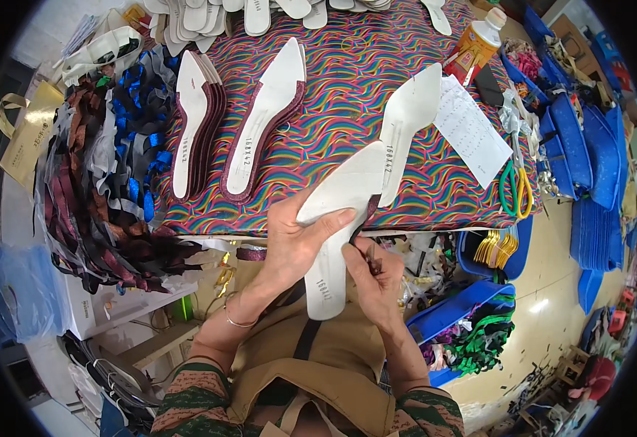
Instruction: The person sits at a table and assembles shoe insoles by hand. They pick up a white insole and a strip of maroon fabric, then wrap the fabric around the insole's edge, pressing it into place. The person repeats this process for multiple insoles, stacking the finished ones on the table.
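Observation:
My left hand [289,240] grips a white shoe insole [326,280] in front of the table edge, thumb flat on its upper face, the broad pointed end tilted up and away. A dark purple glittery strip [372,206] runs along the insole's right edge. My right hand [377,280] is closed in a pinch on this strip beside the insole's narrow middle; part of the strip is hidden by the fingers. Just beyond lies a bare white insole [409,116]. Farther left sit a stack of purple-edged insoles [193,120] and a smaller stack of purple-edged insoles [266,120].
The table cloth [333,87] has a wavy multicoloured pattern. At its right are a bottle [479,44], a paper sheet [471,131], a dark phone [489,86] and scissors [511,164]. Strips [107,160] hang at the left edge. Blue bins [588,153] stand to the right.

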Tool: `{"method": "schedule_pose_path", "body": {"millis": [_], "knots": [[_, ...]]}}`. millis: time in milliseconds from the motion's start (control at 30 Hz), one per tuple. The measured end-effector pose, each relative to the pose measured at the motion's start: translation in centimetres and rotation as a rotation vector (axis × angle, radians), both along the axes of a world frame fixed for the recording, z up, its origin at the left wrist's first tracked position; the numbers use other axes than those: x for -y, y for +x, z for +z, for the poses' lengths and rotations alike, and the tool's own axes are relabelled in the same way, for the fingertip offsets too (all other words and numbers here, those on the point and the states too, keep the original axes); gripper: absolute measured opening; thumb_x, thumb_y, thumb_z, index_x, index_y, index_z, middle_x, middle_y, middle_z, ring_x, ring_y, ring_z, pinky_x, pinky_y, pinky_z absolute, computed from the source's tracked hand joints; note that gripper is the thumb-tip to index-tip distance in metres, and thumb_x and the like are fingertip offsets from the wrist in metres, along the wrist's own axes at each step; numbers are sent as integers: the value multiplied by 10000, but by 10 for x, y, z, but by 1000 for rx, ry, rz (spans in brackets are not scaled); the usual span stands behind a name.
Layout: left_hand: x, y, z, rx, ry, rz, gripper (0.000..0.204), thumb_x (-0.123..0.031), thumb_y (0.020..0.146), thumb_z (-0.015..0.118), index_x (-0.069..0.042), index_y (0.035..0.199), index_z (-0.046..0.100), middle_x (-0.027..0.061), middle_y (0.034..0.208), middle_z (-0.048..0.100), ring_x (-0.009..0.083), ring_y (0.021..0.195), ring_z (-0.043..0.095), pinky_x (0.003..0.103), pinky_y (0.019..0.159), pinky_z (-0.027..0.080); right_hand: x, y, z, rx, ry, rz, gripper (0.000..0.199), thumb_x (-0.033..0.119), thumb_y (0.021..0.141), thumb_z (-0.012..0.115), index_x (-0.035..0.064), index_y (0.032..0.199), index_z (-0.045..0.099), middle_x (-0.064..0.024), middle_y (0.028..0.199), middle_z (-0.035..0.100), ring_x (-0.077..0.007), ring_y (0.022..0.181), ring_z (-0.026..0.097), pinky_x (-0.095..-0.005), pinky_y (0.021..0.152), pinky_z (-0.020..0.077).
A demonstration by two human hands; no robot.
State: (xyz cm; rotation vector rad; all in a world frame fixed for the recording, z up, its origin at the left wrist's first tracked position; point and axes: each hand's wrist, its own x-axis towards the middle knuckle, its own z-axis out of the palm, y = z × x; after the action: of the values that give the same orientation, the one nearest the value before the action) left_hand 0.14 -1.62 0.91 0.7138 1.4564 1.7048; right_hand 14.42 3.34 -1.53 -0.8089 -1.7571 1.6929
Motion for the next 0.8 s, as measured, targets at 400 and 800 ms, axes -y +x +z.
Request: {"method": "schedule_pose_path", "body": {"millis": [400, 800], "knots": [[14, 16, 2, 452, -21, -9, 335, -235, 973, 582, 44, 1158, 592, 111, 902, 683, 176, 761, 671, 342, 701, 559, 1, 6, -4, 100, 627, 13, 46, 37, 875, 660, 8, 873, 624, -117, 664, 553, -224, 474, 519, -342, 456, 381], [20, 19, -12, 824, 118, -320, 232, -157, 961, 583, 48, 1063, 546, 80, 727, 543, 169, 547, 509, 340, 523, 457, -25, -1, 26, -247, -377, -33, 115, -31, 816, 705, -1, 841, 597, -21, 733, 624, -78, 627, 605, -210, 545, 429]]}}
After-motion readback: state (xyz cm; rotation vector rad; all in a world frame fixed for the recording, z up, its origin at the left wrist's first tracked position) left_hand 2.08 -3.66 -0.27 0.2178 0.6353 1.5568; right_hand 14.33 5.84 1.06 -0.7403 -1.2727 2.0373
